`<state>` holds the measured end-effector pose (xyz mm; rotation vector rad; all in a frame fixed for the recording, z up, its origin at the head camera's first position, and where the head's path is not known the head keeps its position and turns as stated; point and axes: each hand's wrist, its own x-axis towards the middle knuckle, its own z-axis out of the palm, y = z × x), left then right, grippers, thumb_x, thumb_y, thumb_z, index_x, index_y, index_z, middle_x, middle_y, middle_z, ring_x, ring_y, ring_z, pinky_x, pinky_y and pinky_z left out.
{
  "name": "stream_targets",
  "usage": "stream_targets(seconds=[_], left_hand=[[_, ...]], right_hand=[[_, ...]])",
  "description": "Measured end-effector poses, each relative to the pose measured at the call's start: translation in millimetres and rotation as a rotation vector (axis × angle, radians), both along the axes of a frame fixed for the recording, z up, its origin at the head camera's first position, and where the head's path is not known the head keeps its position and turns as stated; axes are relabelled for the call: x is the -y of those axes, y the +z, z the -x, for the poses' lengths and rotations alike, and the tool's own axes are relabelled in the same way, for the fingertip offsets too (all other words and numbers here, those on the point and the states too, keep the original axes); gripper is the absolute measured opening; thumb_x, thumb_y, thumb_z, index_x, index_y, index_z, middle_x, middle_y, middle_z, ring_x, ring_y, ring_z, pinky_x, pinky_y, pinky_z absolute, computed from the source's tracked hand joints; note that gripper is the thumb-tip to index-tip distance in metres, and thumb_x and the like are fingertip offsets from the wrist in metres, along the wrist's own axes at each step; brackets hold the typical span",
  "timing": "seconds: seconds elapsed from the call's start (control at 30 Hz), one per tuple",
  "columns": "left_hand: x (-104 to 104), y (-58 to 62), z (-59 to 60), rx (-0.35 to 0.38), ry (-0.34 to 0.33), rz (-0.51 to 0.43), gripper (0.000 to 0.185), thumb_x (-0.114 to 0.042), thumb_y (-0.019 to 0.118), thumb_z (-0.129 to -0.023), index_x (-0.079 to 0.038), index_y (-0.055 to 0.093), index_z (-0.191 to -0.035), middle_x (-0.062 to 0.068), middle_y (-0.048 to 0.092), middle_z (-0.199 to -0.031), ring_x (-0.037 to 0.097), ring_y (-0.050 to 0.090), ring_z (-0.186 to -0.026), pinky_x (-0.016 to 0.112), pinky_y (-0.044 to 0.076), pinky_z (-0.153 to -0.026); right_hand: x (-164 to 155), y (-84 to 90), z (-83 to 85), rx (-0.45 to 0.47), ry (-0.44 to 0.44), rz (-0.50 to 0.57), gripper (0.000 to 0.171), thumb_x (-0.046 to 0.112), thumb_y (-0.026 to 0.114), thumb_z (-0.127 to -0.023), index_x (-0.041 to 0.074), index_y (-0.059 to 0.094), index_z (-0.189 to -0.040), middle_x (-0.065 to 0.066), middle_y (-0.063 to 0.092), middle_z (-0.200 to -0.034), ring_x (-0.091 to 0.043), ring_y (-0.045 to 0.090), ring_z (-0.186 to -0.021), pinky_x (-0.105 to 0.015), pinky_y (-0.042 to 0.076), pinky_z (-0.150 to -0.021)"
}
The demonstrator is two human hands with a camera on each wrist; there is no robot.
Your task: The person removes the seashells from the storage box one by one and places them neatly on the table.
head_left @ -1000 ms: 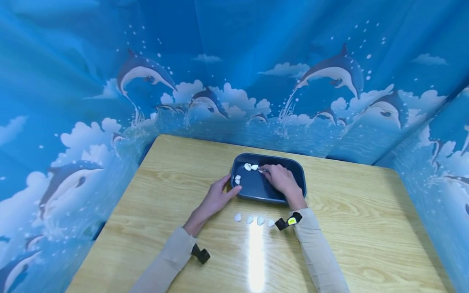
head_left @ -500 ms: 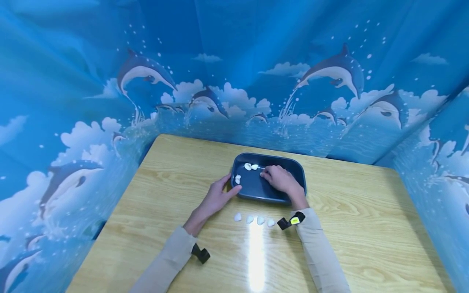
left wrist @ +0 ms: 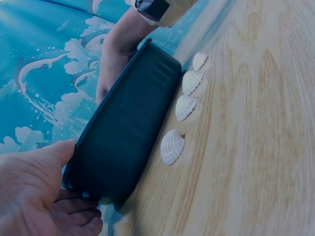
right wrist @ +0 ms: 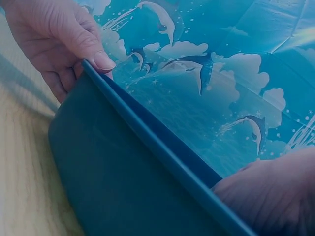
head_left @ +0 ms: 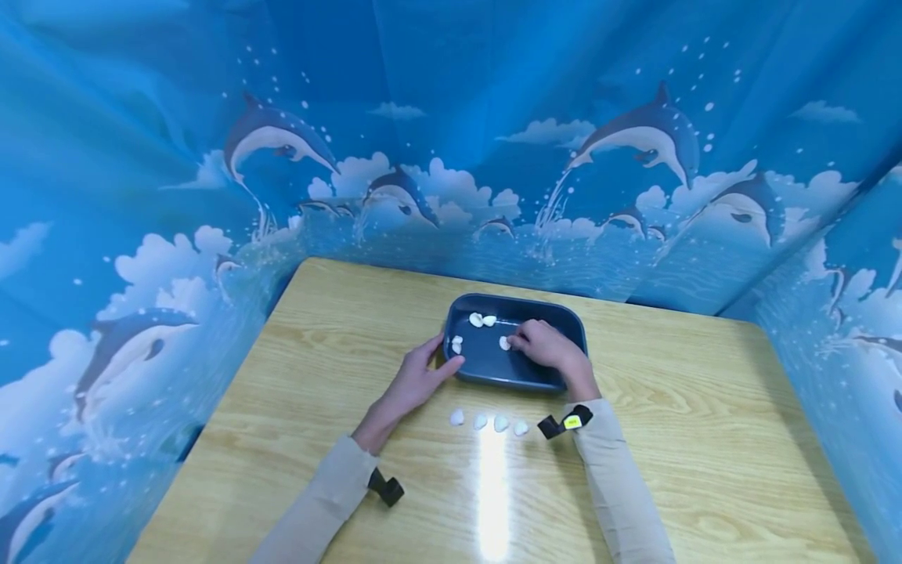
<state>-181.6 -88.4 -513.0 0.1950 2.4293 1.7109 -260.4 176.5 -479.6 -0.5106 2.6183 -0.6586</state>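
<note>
A dark blue tray [head_left: 493, 381] stands on the wooden table. My left hand [head_left: 414, 381] grips its left end, thumb over the rim and fingers along the outer wall, as the left wrist view shows. My right hand [head_left: 546, 345] reaches inside and pinches a white seashell [head_left: 505, 343] by its right edge, close over the tray floor. Two seashells [head_left: 482, 320] lie together near the far wall, and another small pair of seashells [head_left: 457, 345] sits by the left wall. The tray wall hides my right fingertips in the right wrist view.
Several ribbed white seashells [left wrist: 173, 147] lie in a row on the table [head_left: 669, 423] in front of the tray. A dolphin-print curtain [head_left: 451, 141] hangs behind the table and along its sides. Glare [head_left: 493, 493] shines on the near tabletop.
My right hand has shifted slightly right and nearer, bringing the seashell along. More of that shell now shows past the fingertips. My left hand has stayed on the tray.
</note>
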Motion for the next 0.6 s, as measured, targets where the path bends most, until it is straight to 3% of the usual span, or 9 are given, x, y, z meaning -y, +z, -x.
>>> stream_targets(seconds=[0.17, 0.3, 0.43, 0.6], left_hand=[[0.4, 0.3, 0.3, -0.009, -0.004, -0.001, 0.070, -0.036, 0.069, -0.103, -0.006, 0.041, -0.159, 0.013, 0.043, -0.163, 0.030, 0.035, -0.154, 0.050, 0.030, -0.126], [0.2, -0.1, 0.5, 0.001, 0.005, 0.004, 0.070, -0.037, 0.069, -0.102, -0.006, 0.041, -0.159, 0.013, 0.042, -0.163, 0.030, 0.035, -0.154, 0.049, 0.030, -0.126], [0.5, -0.2, 0.0, 0.004, 0.006, 0.001, 0.071, -0.037, 0.069, -0.102, -0.006, 0.041, -0.159, 0.013, 0.042, -0.163, 0.030, 0.035, -0.154, 0.050, 0.029, -0.126], [0.8, 1.1, -0.7, 0.001, -0.004, -0.003, 0.069, -0.037, 0.068, -0.103, -0.006, 0.041, -0.159, 0.013, 0.042, -0.163, 0.030, 0.035, -0.154, 0.050, 0.030, -0.126]], right_hand=[[0.6, 1.0, -0.3, -0.033, -0.010, -0.017, 0.030, 0.023, 0.064, -0.105, 0.010, 0.069, -0.079, 0.002, 0.054, -0.067, -0.015, 0.050, -0.059, -0.028, 0.041, -0.056], [1.9, -1.1, 0.3, -0.093, -0.024, 0.005, 0.012, 0.021, 0.073, -0.099, 0.009, 0.071, -0.095, -0.001, 0.059, -0.071, -0.016, 0.053, -0.062, -0.029, 0.043, -0.056], [2.7, -4.3, 1.5, -0.117, 0.001, 0.020, 0.014, 0.017, 0.075, -0.097, 0.009, 0.072, -0.108, -0.001, 0.054, -0.066, -0.016, 0.050, -0.059, -0.030, 0.040, -0.054], [3.8, -6.3, 2.8, -0.128, 0.043, 0.029, 0.015, 0.017, 0.074, -0.098, 0.010, 0.074, -0.111, 0.001, 0.052, -0.064, -0.015, 0.049, -0.057, -0.028, 0.039, -0.053]])
